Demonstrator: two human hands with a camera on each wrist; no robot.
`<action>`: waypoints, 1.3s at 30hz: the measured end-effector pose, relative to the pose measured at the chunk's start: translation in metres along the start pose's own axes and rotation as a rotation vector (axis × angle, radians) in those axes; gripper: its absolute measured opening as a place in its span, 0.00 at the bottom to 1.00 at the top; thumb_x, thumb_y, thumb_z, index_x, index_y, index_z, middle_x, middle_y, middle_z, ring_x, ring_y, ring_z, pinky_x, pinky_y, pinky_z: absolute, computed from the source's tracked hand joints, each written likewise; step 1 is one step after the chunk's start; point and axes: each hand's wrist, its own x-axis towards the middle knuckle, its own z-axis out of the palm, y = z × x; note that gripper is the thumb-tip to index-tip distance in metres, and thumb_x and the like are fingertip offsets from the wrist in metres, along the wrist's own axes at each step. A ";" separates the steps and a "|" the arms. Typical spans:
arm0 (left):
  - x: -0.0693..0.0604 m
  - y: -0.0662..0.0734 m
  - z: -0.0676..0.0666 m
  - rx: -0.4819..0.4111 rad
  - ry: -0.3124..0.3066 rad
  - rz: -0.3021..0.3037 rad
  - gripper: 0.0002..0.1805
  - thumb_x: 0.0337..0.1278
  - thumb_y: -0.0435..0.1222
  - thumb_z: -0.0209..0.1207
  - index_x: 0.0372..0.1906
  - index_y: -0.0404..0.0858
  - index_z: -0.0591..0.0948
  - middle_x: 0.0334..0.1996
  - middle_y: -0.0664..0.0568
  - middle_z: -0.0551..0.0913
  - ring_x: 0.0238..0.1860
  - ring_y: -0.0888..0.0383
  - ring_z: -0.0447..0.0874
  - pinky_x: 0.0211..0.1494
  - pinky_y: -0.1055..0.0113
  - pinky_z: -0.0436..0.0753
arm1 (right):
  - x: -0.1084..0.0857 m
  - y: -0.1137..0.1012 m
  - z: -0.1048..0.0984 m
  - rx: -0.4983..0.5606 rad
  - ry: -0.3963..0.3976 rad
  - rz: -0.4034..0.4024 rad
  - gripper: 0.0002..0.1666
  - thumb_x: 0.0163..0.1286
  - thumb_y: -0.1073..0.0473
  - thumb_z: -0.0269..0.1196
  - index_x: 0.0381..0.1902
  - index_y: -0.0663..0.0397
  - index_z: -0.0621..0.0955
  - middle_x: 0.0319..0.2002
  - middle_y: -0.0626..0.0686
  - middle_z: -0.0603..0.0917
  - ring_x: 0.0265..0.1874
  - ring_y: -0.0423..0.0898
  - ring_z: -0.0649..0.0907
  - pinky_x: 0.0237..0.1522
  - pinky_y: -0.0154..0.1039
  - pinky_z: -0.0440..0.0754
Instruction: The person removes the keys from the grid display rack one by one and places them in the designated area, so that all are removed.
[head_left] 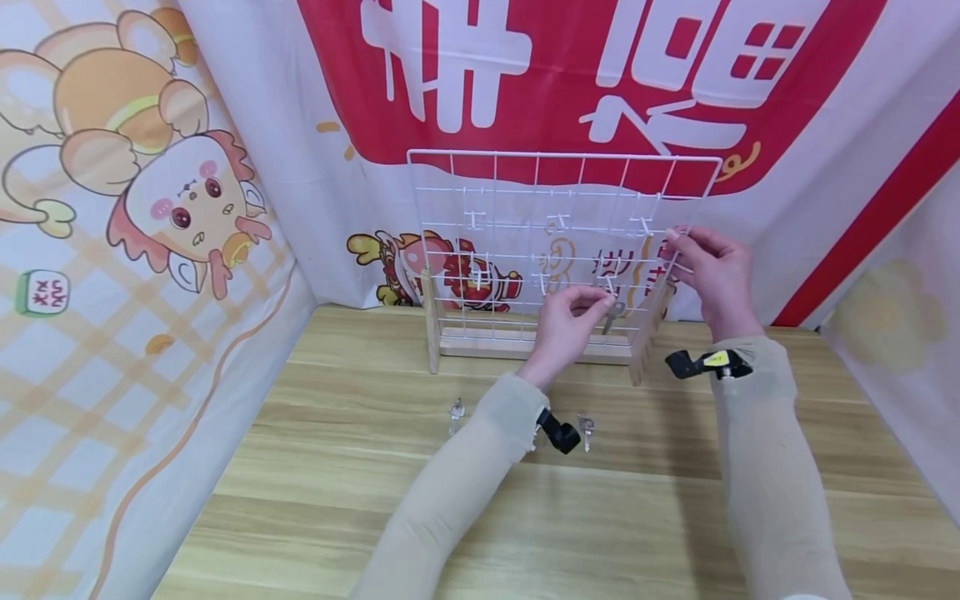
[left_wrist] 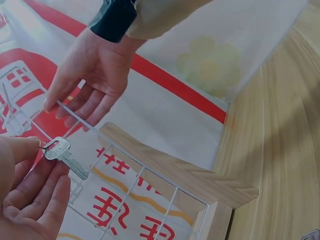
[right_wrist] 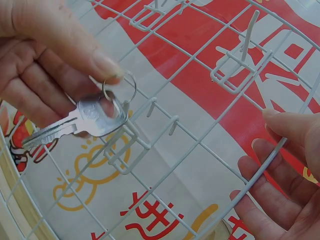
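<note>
My left hand [head_left: 564, 329] pinches the thin ring [right_wrist: 131, 85] of a silver key [right_wrist: 92, 120] between thumb and forefinger. The key hangs in front of the white wire grid rack [head_left: 537, 156], close to a white hook [right_wrist: 122, 150] in its lower right part. In the right wrist view the ring overlaps the hook's tip; whether it is on it I cannot tell. With my right hand [head_left: 720, 279] I hold the rack's right edge wire, thumb on one side and fingers on the other.
Two silver keys lie on the wooden table, one left [head_left: 456, 415] and another right [head_left: 587, 432] of my left forearm. Several more white hooks [head_left: 558, 221] sit on the grid. Wooden feet [head_left: 432, 325] hold the rack up before a printed cloth [head_left: 360, 192].
</note>
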 end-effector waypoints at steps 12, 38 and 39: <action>-0.023 -0.001 -0.030 -0.031 -0.038 0.043 0.07 0.64 0.36 0.68 0.43 0.39 0.87 0.38 0.58 0.87 0.40 0.63 0.85 0.49 0.69 0.84 | 0.000 -0.001 0.001 0.004 0.001 0.004 0.34 0.54 0.42 0.77 0.59 0.46 0.85 0.55 0.53 0.84 0.53 0.48 0.85 0.49 0.35 0.83; -0.106 -0.080 -0.193 0.050 0.155 -0.277 0.11 0.65 0.33 0.67 0.48 0.32 0.84 0.43 0.43 0.87 0.43 0.49 0.87 0.49 0.63 0.86 | -0.001 0.001 -0.001 0.017 0.003 -0.005 0.34 0.55 0.43 0.77 0.59 0.46 0.85 0.55 0.53 0.84 0.53 0.48 0.85 0.51 0.36 0.82; -0.109 -0.082 -0.198 0.059 0.158 -0.291 0.10 0.65 0.33 0.67 0.47 0.33 0.84 0.43 0.43 0.87 0.44 0.49 0.87 0.49 0.63 0.86 | -0.001 0.000 0.000 0.011 0.007 -0.003 0.34 0.55 0.43 0.77 0.59 0.45 0.85 0.56 0.53 0.84 0.53 0.48 0.85 0.52 0.36 0.82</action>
